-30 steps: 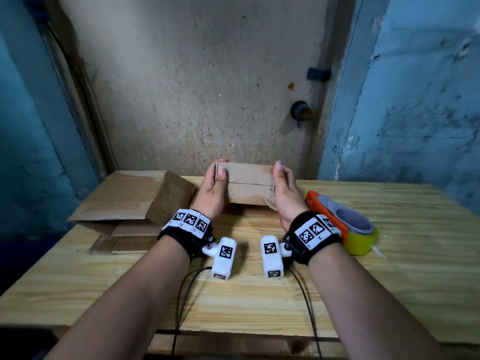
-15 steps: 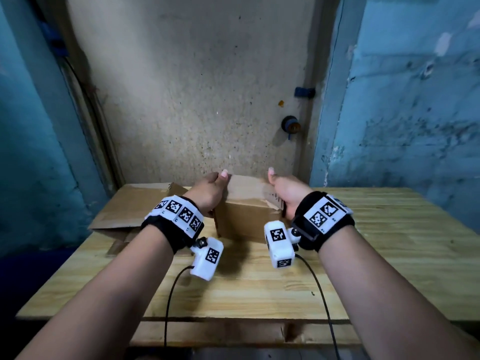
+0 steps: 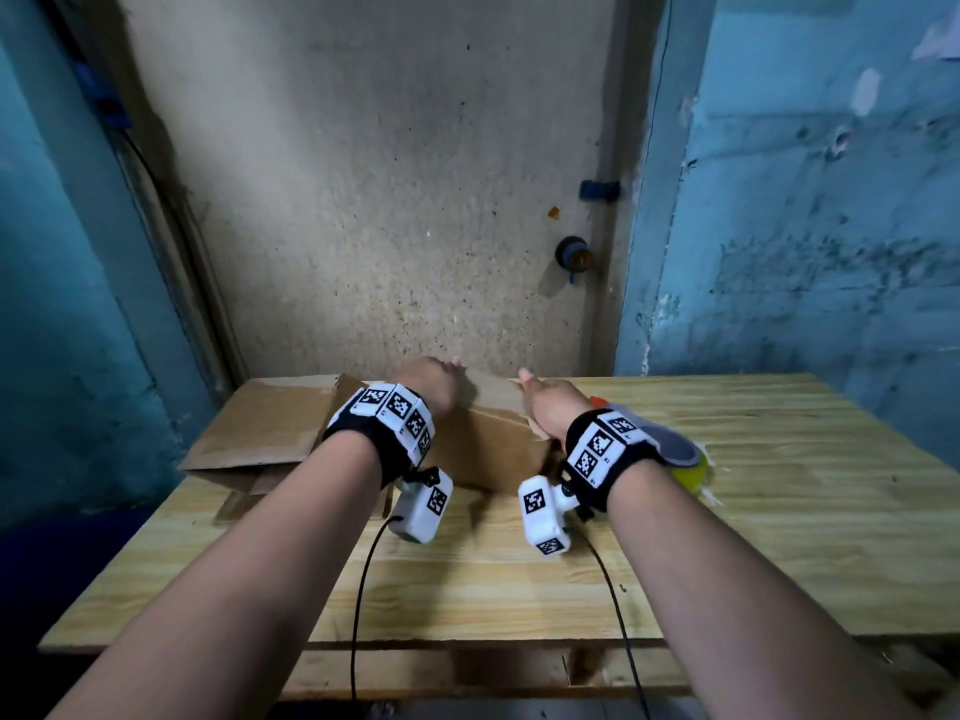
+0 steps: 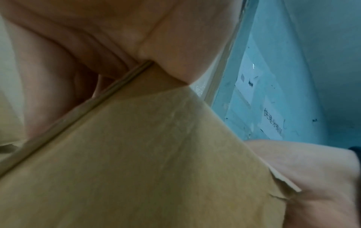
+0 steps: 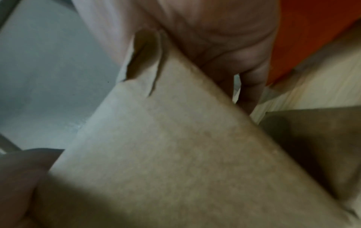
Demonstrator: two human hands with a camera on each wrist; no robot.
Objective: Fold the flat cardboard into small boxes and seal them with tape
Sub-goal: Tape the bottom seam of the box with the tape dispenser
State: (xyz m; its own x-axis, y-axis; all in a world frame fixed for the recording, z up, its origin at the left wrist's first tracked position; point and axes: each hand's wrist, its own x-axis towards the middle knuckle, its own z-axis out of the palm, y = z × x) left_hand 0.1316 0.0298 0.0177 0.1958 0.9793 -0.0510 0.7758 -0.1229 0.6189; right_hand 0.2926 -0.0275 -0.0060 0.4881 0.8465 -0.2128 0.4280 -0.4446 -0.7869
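Both hands grip the box (image 3: 488, 449) between them on the counter (image 3: 779, 511), the left hand (image 3: 431, 389) at one end, the right hand (image 3: 550, 407) at the other. The folding step seems under way; next, the flaps need closing, then the tape (image 3: 685, 459) just right of the right hand.

The right wrist (image 3: 597, 449) hides most of the tape dispenser (image 3: 680, 449). The fingers of both hands are out of sight behind the box (image 3: 493, 449). Both wrist pictures are blurred, and their edges cut off the box.
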